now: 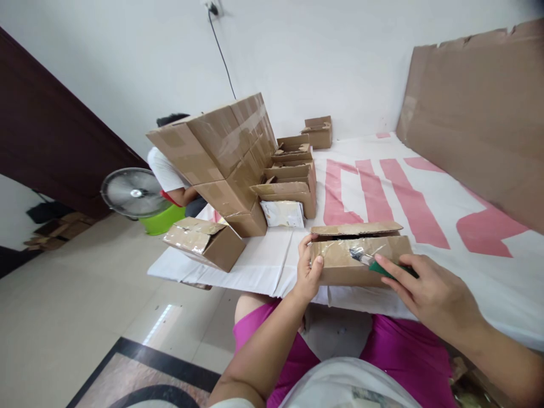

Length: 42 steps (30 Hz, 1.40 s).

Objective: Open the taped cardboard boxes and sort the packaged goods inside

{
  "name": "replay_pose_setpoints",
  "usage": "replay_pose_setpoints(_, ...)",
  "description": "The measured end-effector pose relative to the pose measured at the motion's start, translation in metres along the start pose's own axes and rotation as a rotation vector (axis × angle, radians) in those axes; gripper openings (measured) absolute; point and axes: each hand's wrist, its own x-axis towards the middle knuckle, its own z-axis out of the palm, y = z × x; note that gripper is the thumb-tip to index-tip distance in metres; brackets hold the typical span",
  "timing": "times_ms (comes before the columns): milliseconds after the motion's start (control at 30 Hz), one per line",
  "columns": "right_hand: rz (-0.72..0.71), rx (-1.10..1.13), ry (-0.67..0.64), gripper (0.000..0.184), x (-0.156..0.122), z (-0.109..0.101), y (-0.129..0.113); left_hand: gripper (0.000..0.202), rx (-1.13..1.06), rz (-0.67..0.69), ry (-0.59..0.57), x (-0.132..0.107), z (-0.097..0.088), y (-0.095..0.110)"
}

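Note:
A small brown cardboard box with clear tape across it lies at the near edge of a white sheet with pink markings. My left hand grips the box's left end, fingers curled around it. My right hand is closed on a green-handled cutter, its metal blade resting on the taped side of the box. The box's top flap is partly lifted.
A stack of taped cardboard boxes and several open ones stand at the back left, with a single box near the sheet's corner. A large cardboard sheet leans on the wall. A person sits behind the stack beside a fan.

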Motion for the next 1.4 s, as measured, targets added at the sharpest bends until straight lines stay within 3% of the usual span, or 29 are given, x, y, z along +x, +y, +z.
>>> replay_pose_setpoints(267, 0.106, 0.13, -0.011, 0.044, 0.005, 0.007, -0.011, 0.049, -0.036, -0.049, 0.017, 0.001, -0.003, 0.001)
replay_pose_setpoints(467, 0.291, 0.48, -0.081, 0.04, 0.011, 0.007, -0.013, 0.045, 0.04, 0.01, 0.018, 0.002, -0.002, 0.001)
replay_pose_setpoints(633, 0.416, 0.694, -0.153, 0.034, 0.0, 0.008, 0.003, 0.043, 0.098, 0.033, 0.024, 0.002, 0.0, 0.0)
replay_pose_setpoints(700, 0.49, 0.66, -0.095, 0.036, -0.008, 0.006, 0.019, 0.043, 0.098, 0.022, 0.006, 0.002, 0.0, 0.0)
replay_pose_setpoints(800, 0.633, 0.356, 0.039, 0.04, -0.027, 0.004, 0.054, 0.04, 0.09, 0.03, -0.031, 0.001, -0.002, 0.001)
replay_pose_setpoints(867, 0.708, 0.115, -0.019, 0.045, -0.047, 0.011, 0.082, 0.038, 0.083, 0.039, -0.044, -0.001, -0.003, 0.0)
replay_pose_setpoints(933, 0.756, 0.007, -0.194, 0.046, -0.074, 0.026, 0.108, 0.037, 0.071, 0.038, -0.045, -0.002, -0.004, 0.0)
replay_pose_setpoints(1033, 0.663, -0.024, -0.355, 0.038, -0.11, 0.052, 0.131, 0.037, 0.063, 0.039, -0.04, -0.002, -0.003, -0.001)
replay_pose_setpoints(1133, 0.553, -0.14, -0.256, 0.032, -0.113, 0.06, 0.129, 0.039, 0.075, 0.057, -0.044, -0.001, -0.003, -0.002)
replay_pose_setpoints(1233, 0.435, -0.13, 0.088, 0.024, -0.074, 0.039, 0.1, 0.04, 0.08, 0.053, -0.047, 0.0, -0.002, -0.001)
replay_pose_setpoints(1267, 0.333, -0.054, 0.175, 0.019, -0.056, 0.029, 0.086, 0.04, 0.08, 0.048, -0.046, 0.0, -0.002, 0.0)
replay_pose_setpoints(1400, -0.012, 0.163, 0.28, 0.025, 0.01, -0.001, 0.025, 0.038, 0.074, 0.025, -0.057, -0.001, -0.003, 0.005)
